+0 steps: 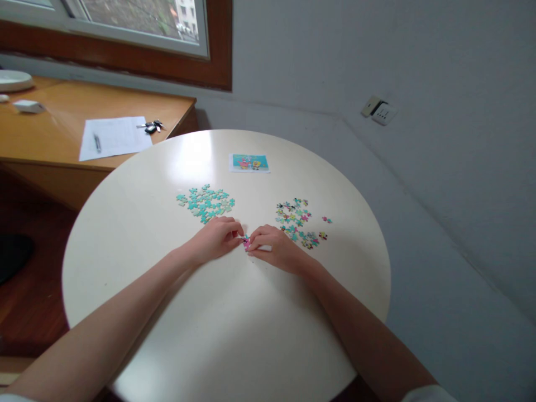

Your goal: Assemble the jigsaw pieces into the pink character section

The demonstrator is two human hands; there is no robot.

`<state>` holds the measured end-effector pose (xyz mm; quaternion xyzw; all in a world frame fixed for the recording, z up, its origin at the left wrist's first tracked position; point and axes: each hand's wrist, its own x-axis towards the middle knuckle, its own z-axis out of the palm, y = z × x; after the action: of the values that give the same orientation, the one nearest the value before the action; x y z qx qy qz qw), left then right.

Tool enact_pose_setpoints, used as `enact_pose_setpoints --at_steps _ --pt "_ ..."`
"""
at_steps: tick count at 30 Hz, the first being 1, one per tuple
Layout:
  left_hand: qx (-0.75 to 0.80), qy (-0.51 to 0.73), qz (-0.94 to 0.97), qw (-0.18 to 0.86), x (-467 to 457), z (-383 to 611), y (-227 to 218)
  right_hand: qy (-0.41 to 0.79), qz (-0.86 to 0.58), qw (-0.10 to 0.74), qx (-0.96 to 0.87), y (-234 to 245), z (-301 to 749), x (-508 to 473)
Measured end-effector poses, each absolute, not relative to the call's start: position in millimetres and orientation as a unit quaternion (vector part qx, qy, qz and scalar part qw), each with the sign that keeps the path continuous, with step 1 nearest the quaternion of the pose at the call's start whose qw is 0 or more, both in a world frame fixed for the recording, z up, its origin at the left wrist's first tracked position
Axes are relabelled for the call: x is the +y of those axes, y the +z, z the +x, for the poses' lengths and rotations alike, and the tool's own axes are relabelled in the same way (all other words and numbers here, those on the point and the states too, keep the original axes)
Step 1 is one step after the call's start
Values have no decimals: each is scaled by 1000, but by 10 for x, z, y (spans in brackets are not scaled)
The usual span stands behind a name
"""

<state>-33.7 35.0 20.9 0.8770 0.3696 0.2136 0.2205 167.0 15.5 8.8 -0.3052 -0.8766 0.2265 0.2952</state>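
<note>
So the left hand (218, 239) and right hand (278, 248) meet over the white worktop (234, 335), fingers pinched nearly closed on opposite sides of a pink puzzle bit (247, 244). Can't tell if it's one piece or several. I'd keep it flat, line up the tabs and press gently. Teal pieces (206, 204) sit just past the left, mixed-colour pieces (299, 220) by the right, close enough to get bumped. Farther back: a picture card (250, 163), then paper (117, 134) and keys (153, 127), well out of the way.
</note>
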Motion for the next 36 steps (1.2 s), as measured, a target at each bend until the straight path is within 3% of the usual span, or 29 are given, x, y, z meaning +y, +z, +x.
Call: enact_pose_setpoints --at_steps 36 --pt "355 210 884 222 357 -353 211 235 -307 271 -882 174 1685 126"
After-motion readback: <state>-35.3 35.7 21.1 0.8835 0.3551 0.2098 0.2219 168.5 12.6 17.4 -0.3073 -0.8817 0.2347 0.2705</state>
